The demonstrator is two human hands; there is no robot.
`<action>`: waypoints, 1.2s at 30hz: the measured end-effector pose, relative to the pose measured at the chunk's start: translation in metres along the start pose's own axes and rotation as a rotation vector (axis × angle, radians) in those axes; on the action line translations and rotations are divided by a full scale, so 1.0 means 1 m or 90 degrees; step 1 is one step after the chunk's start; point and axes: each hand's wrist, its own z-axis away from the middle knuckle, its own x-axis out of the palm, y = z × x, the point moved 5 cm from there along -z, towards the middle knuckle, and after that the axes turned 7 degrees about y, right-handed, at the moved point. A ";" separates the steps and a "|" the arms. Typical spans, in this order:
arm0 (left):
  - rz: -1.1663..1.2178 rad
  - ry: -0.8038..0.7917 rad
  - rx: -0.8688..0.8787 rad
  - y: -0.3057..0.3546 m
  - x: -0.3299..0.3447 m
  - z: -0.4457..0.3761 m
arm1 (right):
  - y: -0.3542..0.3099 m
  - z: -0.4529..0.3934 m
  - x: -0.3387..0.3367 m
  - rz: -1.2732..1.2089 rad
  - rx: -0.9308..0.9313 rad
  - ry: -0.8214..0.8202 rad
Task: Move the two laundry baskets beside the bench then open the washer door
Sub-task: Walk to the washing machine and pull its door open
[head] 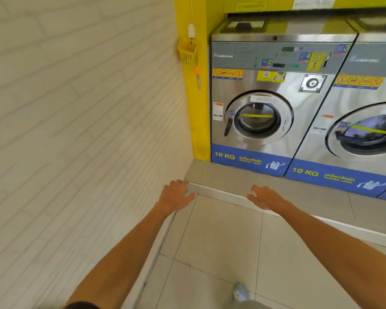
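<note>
Two steel front-loading washers are seen at upper right; the nearer washer (274, 103) has its round washer door (257, 118) shut. Two bare hands are stretched low at centre frame, left hand (176, 195) and right hand (264, 197), fingers spread, nothing grasped. No laundry baskets are seen. Open tiled floor (216, 237) lies before a raised step (221, 194).

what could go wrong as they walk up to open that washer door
A raised step lies between the person and the washer, so a foot could catch on it. The door handle sits near the yellow pillar, leaving little room. Both the left hand and right hand are empty.
</note>
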 end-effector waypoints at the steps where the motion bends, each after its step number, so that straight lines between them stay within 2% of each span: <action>1: 0.004 0.010 -0.002 0.008 -0.006 -0.025 | 0.008 -0.024 -0.013 -0.001 0.001 0.003; 5: 0.075 0.043 -0.003 0.037 -0.029 -0.102 | 0.029 -0.099 -0.054 0.015 0.002 -0.003; 9: 0.073 0.053 0.023 0.051 -0.046 -0.173 | 0.028 -0.162 -0.076 0.001 0.006 -0.014; 13: 0.031 0.061 0.088 0.052 -0.063 -0.255 | 0.020 -0.229 -0.088 -0.033 0.011 -0.008; 18: -0.020 0.059 0.182 0.052 -0.087 -0.382 | 0.012 -0.329 -0.113 -0.122 0.087 0.018; 24: -0.096 0.046 0.354 0.057 -0.089 -0.540 | -0.007 -0.451 -0.119 -0.237 0.215 0.020; 28: -0.220 0.034 0.478 0.060 -0.076 -0.622 | -0.012 -0.515 -0.112 -0.296 0.270 0.021; 36: -0.429 0.175 0.680 0.064 -0.078 -0.731 | -0.001 -0.619 -0.098 -0.399 0.329 0.086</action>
